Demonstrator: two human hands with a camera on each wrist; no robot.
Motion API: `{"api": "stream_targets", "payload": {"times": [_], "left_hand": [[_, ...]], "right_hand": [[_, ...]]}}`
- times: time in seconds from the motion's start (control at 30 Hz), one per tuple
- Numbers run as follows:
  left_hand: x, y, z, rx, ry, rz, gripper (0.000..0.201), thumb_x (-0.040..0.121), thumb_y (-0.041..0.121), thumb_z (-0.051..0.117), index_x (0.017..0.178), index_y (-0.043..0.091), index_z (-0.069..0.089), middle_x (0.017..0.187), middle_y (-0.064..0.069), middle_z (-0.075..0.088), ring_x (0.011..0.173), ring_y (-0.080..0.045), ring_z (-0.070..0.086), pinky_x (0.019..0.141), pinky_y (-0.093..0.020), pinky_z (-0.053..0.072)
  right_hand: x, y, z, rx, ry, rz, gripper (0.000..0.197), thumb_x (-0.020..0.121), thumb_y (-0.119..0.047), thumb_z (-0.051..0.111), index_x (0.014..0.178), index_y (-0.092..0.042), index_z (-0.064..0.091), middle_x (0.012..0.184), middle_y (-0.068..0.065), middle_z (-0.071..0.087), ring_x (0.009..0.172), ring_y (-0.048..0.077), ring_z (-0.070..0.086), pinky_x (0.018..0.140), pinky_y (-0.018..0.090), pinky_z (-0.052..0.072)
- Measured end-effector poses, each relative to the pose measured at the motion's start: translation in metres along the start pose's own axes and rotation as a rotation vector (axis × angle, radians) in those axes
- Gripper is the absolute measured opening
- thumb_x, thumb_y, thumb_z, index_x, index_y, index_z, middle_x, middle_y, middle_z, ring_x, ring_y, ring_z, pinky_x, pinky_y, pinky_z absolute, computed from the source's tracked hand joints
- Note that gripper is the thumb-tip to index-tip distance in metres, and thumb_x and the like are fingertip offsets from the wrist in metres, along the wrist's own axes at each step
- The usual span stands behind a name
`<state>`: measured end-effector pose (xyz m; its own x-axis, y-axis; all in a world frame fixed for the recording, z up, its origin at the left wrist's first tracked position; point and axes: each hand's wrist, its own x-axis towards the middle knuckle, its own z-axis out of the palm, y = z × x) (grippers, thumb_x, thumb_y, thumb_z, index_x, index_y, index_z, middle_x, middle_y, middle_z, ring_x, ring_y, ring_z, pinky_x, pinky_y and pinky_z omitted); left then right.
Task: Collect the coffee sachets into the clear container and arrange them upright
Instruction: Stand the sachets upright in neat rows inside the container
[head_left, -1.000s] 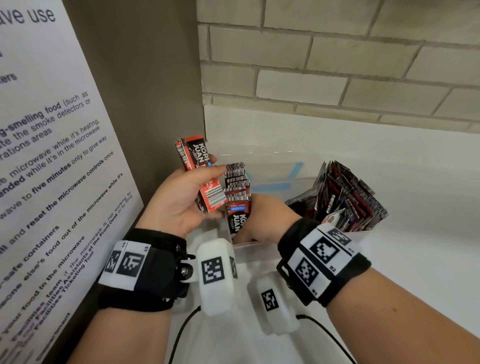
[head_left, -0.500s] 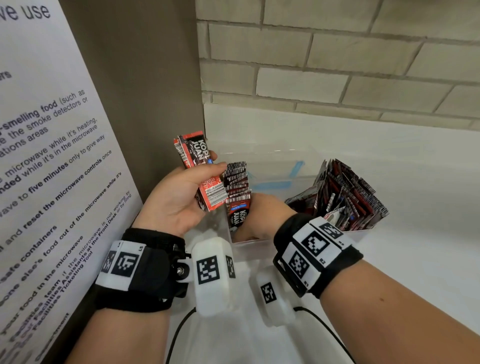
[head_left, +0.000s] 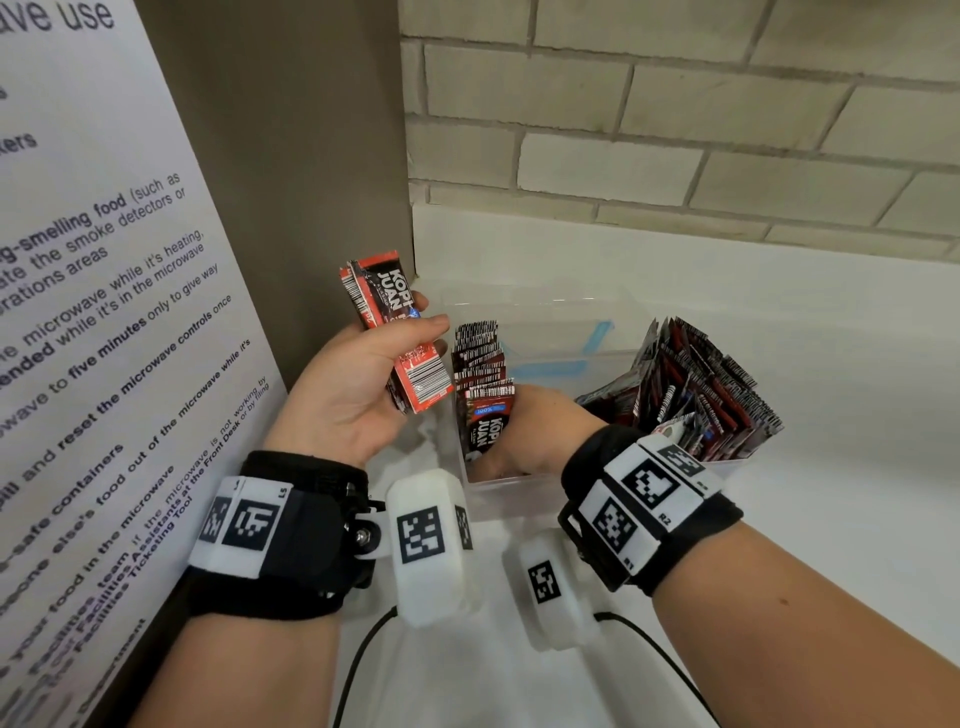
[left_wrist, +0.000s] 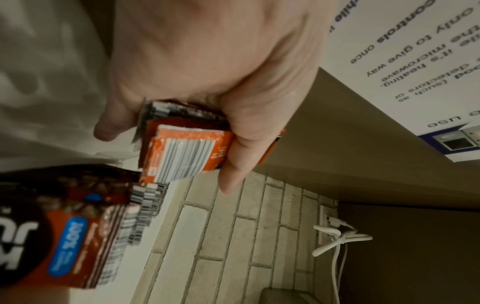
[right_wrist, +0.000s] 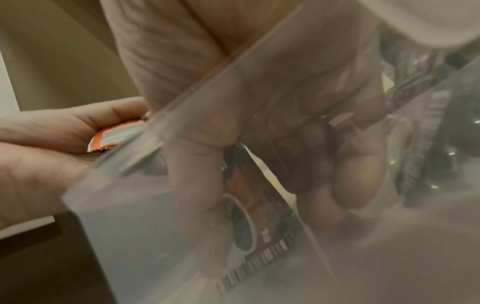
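Note:
My left hand (head_left: 363, 379) grips a small stack of red and black coffee sachets (head_left: 397, 338) just left of the clear container (head_left: 550, 312); the same stack (left_wrist: 182, 148) fills the left wrist view under my thumb. My right hand (head_left: 540, 431) is down inside the container's left end, thumb and fingers pinching a fanned bunch of sachets (head_left: 480, 384) that stands upright. Through the clear wall (right_wrist: 182, 102) the right wrist view shows my fingers (right_wrist: 345, 185) curled round a sachet (right_wrist: 254, 205). A second bunch of sachets (head_left: 696, 384) leans at the container's right end.
The container sits on a white counter (head_left: 831, 364) in a corner. A brown panel with a microwave notice (head_left: 104, 312) stands close on the left, and a brick wall (head_left: 675, 130) runs behind. A charger cable (left_wrist: 340, 236) hangs from a wall socket.
My right hand has sunk slightly deeper into the container with its bunch. The left hand and its stack have hardly moved.

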<state>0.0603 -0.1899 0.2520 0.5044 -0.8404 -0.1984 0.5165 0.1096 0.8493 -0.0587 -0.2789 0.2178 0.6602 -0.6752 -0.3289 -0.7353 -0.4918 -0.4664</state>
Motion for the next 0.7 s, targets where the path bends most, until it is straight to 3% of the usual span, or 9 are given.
{"api": "stream_targets", "payload": {"times": [0.07, 0.17, 0.27, 0.37, 0.47, 0.6, 0.7], "left_hand": [[0.0012, -0.0005, -0.0007, 0.001, 0.004, 0.0, 0.018, 0.08, 0.002, 0.066, 0.084, 0.019, 0.064, 0.112, -0.016, 0.06, 0.102, -0.028, 0.06, 0.08, -0.037, 0.052], [0.0016, -0.0006, -0.0011, -0.013, 0.01, -0.011, 0.018, 0.079, 0.001, 0.067, 0.085, 0.018, 0.065, 0.113, -0.017, 0.06, 0.106, -0.03, 0.06, 0.098, -0.047, 0.047], [0.0009, -0.0006, -0.0007, -0.017, 0.014, -0.01, 0.018, 0.08, 0.0, 0.066, 0.085, 0.018, 0.064, 0.111, -0.017, 0.06, 0.105, -0.03, 0.06, 0.101, -0.05, 0.044], [0.0003, -0.0009, 0.0006, -0.022, 0.012, -0.005, 0.019, 0.08, 0.0, 0.066, 0.085, 0.018, 0.064, 0.11, -0.016, 0.061, 0.103, -0.029, 0.062, 0.096, -0.047, 0.048], [-0.0002, -0.0012, 0.002, -0.015, -0.003, -0.001, 0.019, 0.081, -0.001, 0.065, 0.085, 0.018, 0.064, 0.097, -0.012, 0.066, 0.089, -0.024, 0.068, 0.087, -0.043, 0.052], [0.0003, -0.0029, 0.0027, 0.019, -0.015, -0.002, 0.02, 0.083, -0.001, 0.065, 0.085, 0.018, 0.063, 0.078, -0.005, 0.068, 0.075, -0.021, 0.07, 0.073, -0.037, 0.055], [0.0007, -0.0037, 0.0024, 0.03, -0.022, -0.009, 0.02, 0.085, -0.001, 0.064, 0.085, 0.019, 0.062, 0.074, -0.004, 0.069, 0.069, -0.02, 0.07, 0.058, -0.03, 0.056]], "right_hand": [[0.001, -0.0006, 0.0008, -0.022, 0.002, 0.0, 0.054, 0.063, -0.035, 0.083, 0.111, -0.021, 0.062, 0.104, -0.001, 0.067, 0.095, 0.018, 0.063, 0.087, 0.032, 0.053], [0.0012, -0.0001, 0.0003, -0.009, -0.009, -0.002, 0.054, 0.063, -0.033, 0.084, 0.111, -0.02, 0.063, 0.104, -0.001, 0.068, 0.095, 0.018, 0.063, 0.087, 0.032, 0.053], [-0.0005, -0.0001, -0.0014, 0.03, -0.023, 0.001, 0.049, 0.061, -0.03, 0.084, 0.106, -0.02, 0.066, 0.101, 0.0, 0.069, 0.093, 0.017, 0.064, 0.087, 0.034, 0.054], [-0.0013, -0.0006, -0.0018, 0.053, -0.031, -0.01, 0.048, 0.063, -0.027, 0.083, 0.107, -0.018, 0.066, 0.103, 0.001, 0.069, 0.095, 0.018, 0.064, 0.088, 0.035, 0.054], [-0.0016, -0.0014, -0.0015, 0.066, -0.051, -0.029, 0.048, 0.065, -0.023, 0.082, 0.11, -0.015, 0.065, 0.106, 0.003, 0.068, 0.097, 0.02, 0.063, 0.09, 0.036, 0.053], [-0.0011, -0.0019, 0.0005, 0.074, -0.056, -0.053, 0.047, 0.066, -0.02, 0.082, 0.11, -0.014, 0.065, 0.106, 0.003, 0.068, 0.098, 0.02, 0.063, 0.091, 0.037, 0.052], [-0.0013, -0.0025, 0.0013, 0.058, -0.061, -0.079, 0.044, 0.068, -0.019, 0.081, 0.109, -0.013, 0.066, 0.107, 0.005, 0.069, 0.098, 0.021, 0.063, 0.091, 0.036, 0.052]]}}
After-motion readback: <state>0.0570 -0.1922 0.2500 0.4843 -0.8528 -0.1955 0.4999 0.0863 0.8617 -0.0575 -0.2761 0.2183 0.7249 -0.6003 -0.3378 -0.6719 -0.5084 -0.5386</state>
